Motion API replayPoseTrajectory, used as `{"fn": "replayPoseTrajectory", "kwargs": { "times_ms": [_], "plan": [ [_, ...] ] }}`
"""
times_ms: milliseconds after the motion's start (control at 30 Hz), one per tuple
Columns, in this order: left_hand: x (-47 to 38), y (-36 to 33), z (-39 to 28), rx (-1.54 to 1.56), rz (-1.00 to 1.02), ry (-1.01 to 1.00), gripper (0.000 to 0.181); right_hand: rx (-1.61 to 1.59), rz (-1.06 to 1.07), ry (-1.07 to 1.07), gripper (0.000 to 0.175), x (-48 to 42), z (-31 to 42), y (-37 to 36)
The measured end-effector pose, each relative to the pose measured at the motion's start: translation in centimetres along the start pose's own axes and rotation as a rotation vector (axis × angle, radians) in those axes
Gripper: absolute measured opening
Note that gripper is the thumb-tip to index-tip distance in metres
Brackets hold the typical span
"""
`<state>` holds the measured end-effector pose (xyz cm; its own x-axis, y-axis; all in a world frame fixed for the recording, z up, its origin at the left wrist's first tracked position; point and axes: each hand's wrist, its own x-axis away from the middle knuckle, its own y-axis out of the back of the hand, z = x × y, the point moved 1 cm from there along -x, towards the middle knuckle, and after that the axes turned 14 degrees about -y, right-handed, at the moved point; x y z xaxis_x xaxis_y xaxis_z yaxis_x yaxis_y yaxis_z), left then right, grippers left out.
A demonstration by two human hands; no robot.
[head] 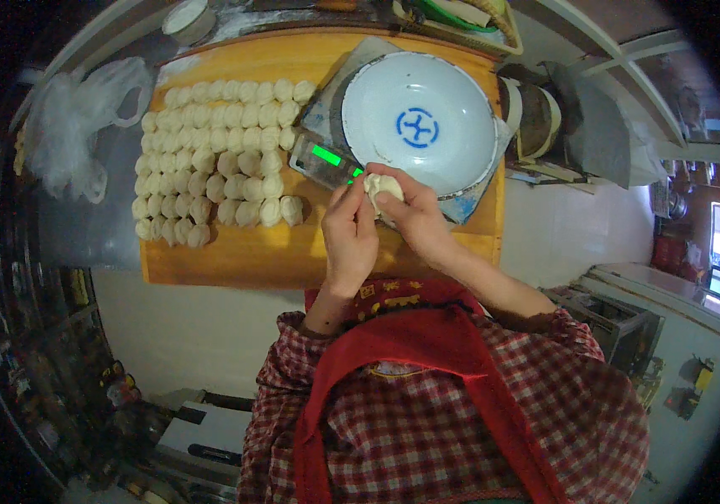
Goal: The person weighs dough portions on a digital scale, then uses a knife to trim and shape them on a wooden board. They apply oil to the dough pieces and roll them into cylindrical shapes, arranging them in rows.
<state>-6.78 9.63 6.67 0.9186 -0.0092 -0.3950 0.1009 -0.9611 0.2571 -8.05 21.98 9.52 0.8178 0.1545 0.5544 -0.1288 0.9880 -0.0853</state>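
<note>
A pale piece of dough [384, 187] is held between both hands, above the front edge of a digital scale [360, 50]. My right hand [426, 220] grips it from the right, with the thumb pressed on its top. From the left, the fingertips of my left hand [350, 242] pinch its edge. Right behind the hands, a white enamel basin [420, 94] with a blue mark and a dark chipped rim rests on the scale; no dough shows in it. The scale's lit green display [326, 155] is partly covered by my left hand. Rows of rounded dough pieces [218, 138] fill the board's left side.
Everything stands on a yellow wooden board [259, 264]. Left of it hangs a clear plastic bag [79, 126] over a grey surface. A bowl of white powder [188, 20] stands at the back left, a basket [461, 25] at the back right. Round wooden-rimmed containers [533, 120] sit to the right.
</note>
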Motion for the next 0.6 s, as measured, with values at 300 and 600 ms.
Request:
{"fn": "replayPoseTrajectory", "kwargs": {
  "times_ms": [300, 600],
  "plan": [
    [2.5, 1.5, 0.2, -0.123, 0.1, 0.138, 0.042, -0.381, 0.051, -0.182, 0.032, -0.2, -2.0, -2.0],
    [3.3, 3.1, 1.4, 0.461, -0.298, 0.499, 0.032, -0.59, 0.2, -0.115, 0.032, -0.2, -3.5, -3.4]
  ]
}}
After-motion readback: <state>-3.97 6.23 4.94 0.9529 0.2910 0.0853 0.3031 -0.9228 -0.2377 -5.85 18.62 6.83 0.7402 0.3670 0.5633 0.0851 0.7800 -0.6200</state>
